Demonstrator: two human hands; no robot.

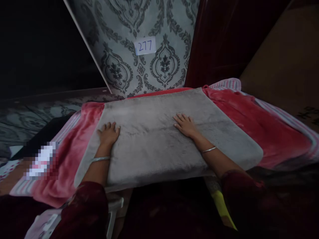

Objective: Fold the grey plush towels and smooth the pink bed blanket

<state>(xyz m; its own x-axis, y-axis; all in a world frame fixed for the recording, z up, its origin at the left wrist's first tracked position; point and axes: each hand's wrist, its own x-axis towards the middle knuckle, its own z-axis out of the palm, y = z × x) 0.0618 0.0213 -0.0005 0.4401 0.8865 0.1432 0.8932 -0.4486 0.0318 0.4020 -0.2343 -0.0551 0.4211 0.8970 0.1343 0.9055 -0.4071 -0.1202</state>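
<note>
A plush grey cloth (147, 146) is spread flat in front of me, with a faint crease across its right half. On its left part rests my left hand (109, 133), palm down with the fingers apart. My right hand (185, 125) lies flat on the cloth right of its middle, fingers spread. Neither hand holds anything. Beneath the grey cloth is a red blanket (254, 122) with a striped border, showing on both sides and along the back edge. What supports them is mostly hidden.
Patterned wallpaper (119, 49) behind carries a paper marked 277 (145, 45). A large dark screen-like panel (45, 46) stands at the back left. Dark red furniture (216, 39) and a brown cardboard box (286, 63) are at the right. A whitish frame piece (115, 207) shows below.
</note>
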